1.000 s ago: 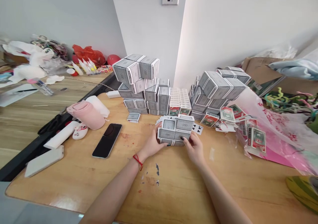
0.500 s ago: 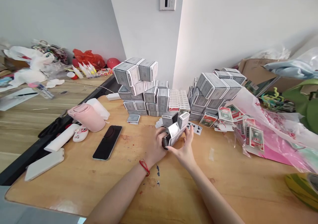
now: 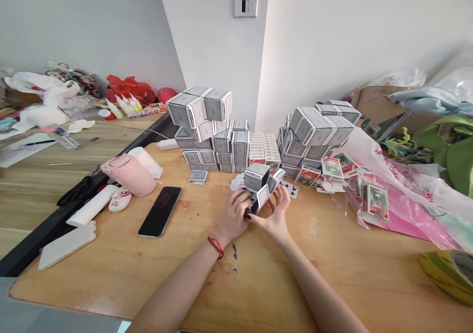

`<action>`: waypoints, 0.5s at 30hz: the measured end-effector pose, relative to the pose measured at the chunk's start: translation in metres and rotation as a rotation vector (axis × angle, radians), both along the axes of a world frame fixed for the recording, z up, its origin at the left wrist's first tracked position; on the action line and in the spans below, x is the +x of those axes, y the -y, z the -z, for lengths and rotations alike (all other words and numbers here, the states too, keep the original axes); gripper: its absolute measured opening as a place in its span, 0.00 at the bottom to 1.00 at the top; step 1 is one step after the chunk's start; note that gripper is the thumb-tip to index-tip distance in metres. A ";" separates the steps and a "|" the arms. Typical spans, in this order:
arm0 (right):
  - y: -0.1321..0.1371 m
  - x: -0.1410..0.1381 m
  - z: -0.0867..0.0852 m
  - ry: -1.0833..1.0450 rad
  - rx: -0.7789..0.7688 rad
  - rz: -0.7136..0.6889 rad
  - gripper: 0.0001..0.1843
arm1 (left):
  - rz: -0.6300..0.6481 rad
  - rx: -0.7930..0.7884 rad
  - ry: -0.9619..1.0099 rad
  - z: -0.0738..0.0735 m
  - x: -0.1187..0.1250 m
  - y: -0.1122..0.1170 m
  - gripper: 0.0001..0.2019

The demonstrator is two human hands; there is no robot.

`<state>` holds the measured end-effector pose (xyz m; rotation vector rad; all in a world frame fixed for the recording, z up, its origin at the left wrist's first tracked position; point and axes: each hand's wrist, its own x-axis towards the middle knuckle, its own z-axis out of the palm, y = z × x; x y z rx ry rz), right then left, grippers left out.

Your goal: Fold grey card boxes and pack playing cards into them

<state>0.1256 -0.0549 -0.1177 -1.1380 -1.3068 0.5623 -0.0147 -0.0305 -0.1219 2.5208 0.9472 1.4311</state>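
Note:
My left hand [image 3: 232,218] and my right hand [image 3: 276,223] are both closed on a folded playing-card piece [image 3: 262,196], tilted above the table's middle. Its pale faces and a dark opening show between my fingers. Against its far side is a grey patterned card block [image 3: 254,176]; I cannot tell whether the two are joined. Fanned cards [image 3: 238,182] lie left of it, and face-up club cards [image 3: 291,190] stick out beyond my right fingers. Behind stand two stacks of card blocks, a left stack [image 3: 199,111] and a right stack [image 3: 314,131].
Between the stacks is a pile of card boxes [image 3: 264,148]. Red card packs [image 3: 332,168] and pink plastic [image 3: 402,190] lie right, with yellow tape [image 3: 449,274] nearer. On the left are a black phone [image 3: 160,212], a pink bottle [image 3: 129,174] and a white mouse [image 3: 120,198].
The held card piece has turned and tipped lower to the right, showing more of the grey block behind it. Both hands keep their grip. The view has shifted slightly.

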 end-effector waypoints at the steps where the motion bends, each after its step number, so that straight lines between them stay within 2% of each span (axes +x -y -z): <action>1: 0.000 0.001 0.001 -0.006 -0.003 0.007 0.53 | -0.030 -0.027 0.024 -0.001 0.000 0.000 0.16; 3: 0.000 0.003 0.002 -0.009 -0.015 0.013 0.52 | -0.086 -0.072 0.073 -0.003 0.001 0.001 0.17; 6: -0.001 0.007 0.004 0.043 -0.018 0.013 0.57 | -0.116 -0.083 0.080 -0.005 0.000 0.000 0.19; 9: 0.001 0.012 0.002 0.165 0.079 0.098 0.58 | -0.127 -0.046 0.028 -0.006 -0.003 -0.002 0.20; 12: 0.006 0.018 -0.001 0.367 0.226 0.208 0.46 | -0.153 0.013 -0.033 -0.005 -0.007 -0.003 0.19; 15: 0.012 0.022 -0.005 0.552 0.263 0.152 0.31 | -0.178 0.059 -0.074 -0.004 -0.010 -0.005 0.20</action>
